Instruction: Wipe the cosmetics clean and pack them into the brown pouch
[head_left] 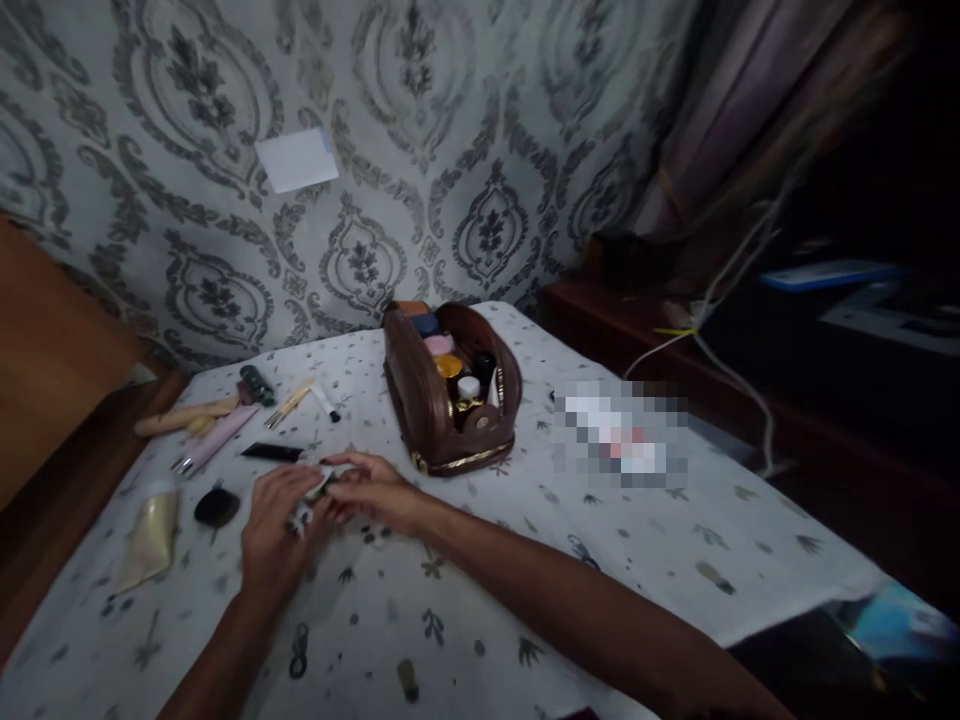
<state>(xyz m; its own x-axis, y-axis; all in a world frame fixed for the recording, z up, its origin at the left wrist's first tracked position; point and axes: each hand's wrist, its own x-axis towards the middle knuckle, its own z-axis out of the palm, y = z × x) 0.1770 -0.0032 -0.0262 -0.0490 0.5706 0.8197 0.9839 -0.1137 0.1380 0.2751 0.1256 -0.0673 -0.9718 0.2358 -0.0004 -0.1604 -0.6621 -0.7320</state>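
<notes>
Head view: both hands are meeting over the table [675,560], a little in from its left edge and just in front of the pouch. The left hand [276,530] is curling its fingers around the lower end of a small pale tube [311,500], and the right hand [375,490] is pinching the tube's upper end between thumb and fingertips, so both are closing on the same thing. The tube is lying slanted between the two hands, just above the cloth; any print on it is too blurred to read.

A brown pouch [427,400] is standing open near the far edge of the table, with small jars and bottles showing inside it; no label on them can be read. Left of the pouch, towards the far left corner, a dark green bottle [257,384], a pink pen [217,440], a thin brush [288,405] and a wooden stick [184,417] are lying close together. A black tube [271,452] is lying just beyond the left hand. A black compact [216,507] is sitting near the left edge, and a beige sachet [152,538] is lying beside it, nearer that edge.

A blurred-out patch is covering something right of the pouch. A white card [296,158] is hanging on the patterned wall, showing no writing.
</notes>
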